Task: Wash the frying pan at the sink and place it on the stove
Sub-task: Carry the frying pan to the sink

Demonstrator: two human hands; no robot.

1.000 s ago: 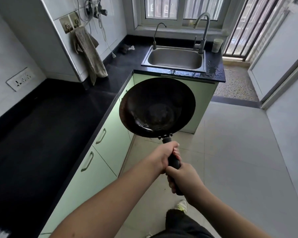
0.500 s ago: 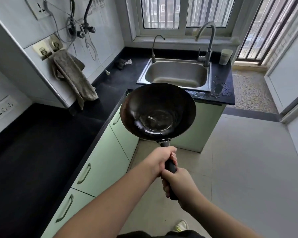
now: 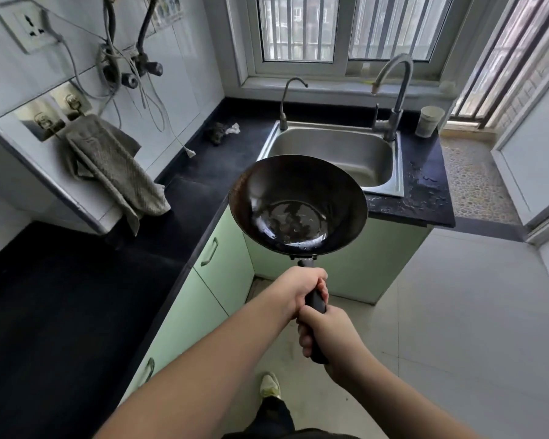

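Observation:
I hold a black frying pan (image 3: 298, 205) out in front of me by its black handle, above the floor and the front edge of the counter. My left hand (image 3: 303, 288) grips the handle close to the bowl; my right hand (image 3: 325, 335) grips it just behind, nearer the end. The pan's inside looks wet and shiny. Beyond it lies the steel sink (image 3: 336, 152), with a tall tap (image 3: 393, 90) at its right rear and a thin tap (image 3: 287, 99) at its left rear. No stove is in view.
The black counter (image 3: 76, 296) runs along the left and turns under the window, with green cabinets (image 3: 222, 264) below. A grey towel (image 3: 114, 166) hangs on the left wall. A cup (image 3: 430, 120) stands right of the sink. Water lies on the counter (image 3: 422, 193).
I have walked closer to the sink, which now looks larger and nearer. The pan has tipped flatter and now overlaps the sink's front edge. Both hands kept their grip.

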